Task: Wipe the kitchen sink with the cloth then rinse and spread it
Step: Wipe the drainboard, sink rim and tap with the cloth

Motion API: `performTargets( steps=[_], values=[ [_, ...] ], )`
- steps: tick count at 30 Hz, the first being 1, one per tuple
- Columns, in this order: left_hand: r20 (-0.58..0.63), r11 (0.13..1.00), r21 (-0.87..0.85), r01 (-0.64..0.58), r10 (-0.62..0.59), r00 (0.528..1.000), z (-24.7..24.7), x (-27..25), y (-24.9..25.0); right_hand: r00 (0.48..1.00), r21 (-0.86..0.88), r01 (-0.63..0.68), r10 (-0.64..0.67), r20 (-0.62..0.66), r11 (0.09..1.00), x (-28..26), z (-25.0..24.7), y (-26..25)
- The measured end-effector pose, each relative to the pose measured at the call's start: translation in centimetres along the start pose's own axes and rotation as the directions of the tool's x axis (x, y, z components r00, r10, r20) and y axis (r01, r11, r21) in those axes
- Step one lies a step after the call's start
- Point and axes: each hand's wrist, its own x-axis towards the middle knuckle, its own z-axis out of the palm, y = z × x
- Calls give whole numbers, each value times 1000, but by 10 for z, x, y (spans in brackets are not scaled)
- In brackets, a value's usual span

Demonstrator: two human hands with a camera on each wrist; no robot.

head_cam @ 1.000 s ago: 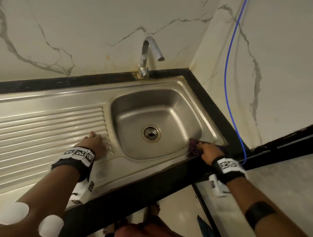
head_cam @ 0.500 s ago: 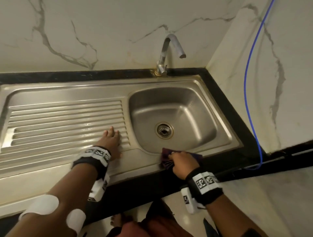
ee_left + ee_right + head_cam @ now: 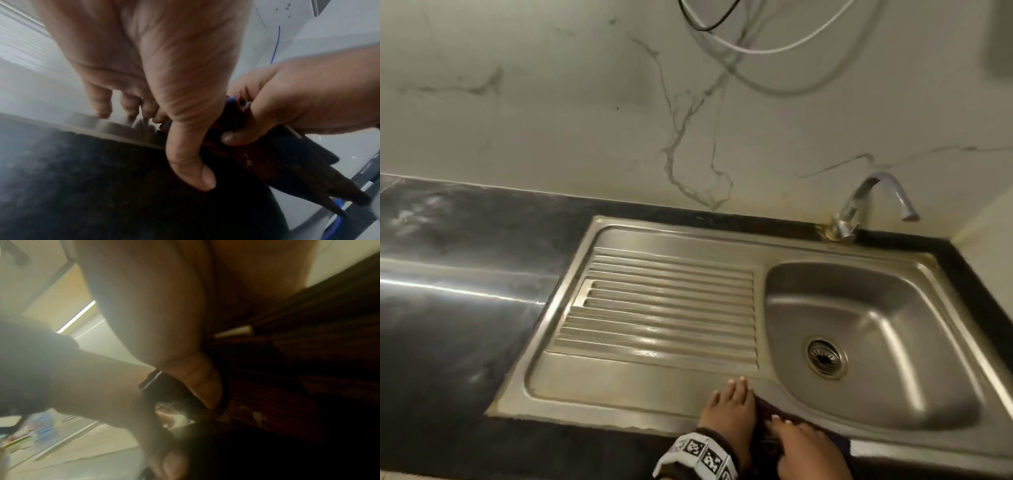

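Grip, right hand (image 3: 810,452): fingers and thumb curled round the bunched cloth (image 3: 273,155), pinning it to the sink's front rim, lower right of centre in the head view.
Grip, left hand (image 3: 729,411): fingers straight and flat on the steel just left of the cloth; thumb hangs over the front edge, beside the cloth; whether it pinches the cloth cannot be told.
Cloth, count 1: dark maroon with some blue, crumpled; a tail hangs down past the counter edge in the left wrist view.
Sink (image 3: 619,397), count 1: stainless steel, one bowl at right, one ribbed drainboard (image 3: 664,308) at left.
Drain (image 3: 826,358), count 1: round strainer on the bowl floor.
Tap (image 3: 873,202), count 1: curved spout at the back rim, upper right.
Wrist band (image 3: 697,457), count 1 seen: black-and-white markers, bottom centre.
Surface: black counter (image 3: 458,325), glossy, left of the sink.
Room: pale marble-veined wall (image 3: 551,120); cables (image 3: 753,44) looped at top centre.
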Motion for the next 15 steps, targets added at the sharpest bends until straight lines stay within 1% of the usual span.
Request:
performTargets(
  steps=[3,4,5,6,7,8,9,10,11,12,13,14,15],
  values=[
    [-7,999,-32,-6,6,1000,2,0,-6,996,-81,31,-24,81,996,7,7,-6],
    [-13,1000,-28,-8,8,1000,2,1,-7,996,-102,36,-27,86,994,6,4,-7],
    [-11,1000,-21,-9,9,1000,1,0,-7,992,-133,69,-54,112,989,9,8,-3],
    [-9,1000,-17,-10,10,1000,1,1,-6,991,-156,92,-76,107,983,7,12,1],
    [-5,1000,-16,-6,6,1000,1,1,-4,985,-161,89,-63,158,983,11,14,4],
    [-2,1000,-10,3,-3,1000,1,0,-3,983,-173,85,-54,178,981,13,15,7],
    [1,1000,-1,13,-13,1000,-1,0,-1,981,-142,97,-70,180,985,10,15,7],
    [7,1000,8,22,-22,1000,-2,-1,1,984,-140,79,-55,167,987,9,18,7],
    [21,999,15,33,-33,999,-4,-1,4,978,-144,109,-80,195,984,12,24,10],
    [30,998,25,53,-54,998,-5,-1,8,971,-205,103,-53,234,973,5,18,13],
    [31,996,38,80,-81,996,-6,-1,12,980,-172,145,-118,160,974,17,34,16],
    [21,993,51,108,-109,994,-8,-2,17,981,-156,160,-138,140,975,24,55,23],
    [6,989,66,132,-133,991,-8,-1,24,964,-158,230,-202,173,960,43,78,48]
  ],
)
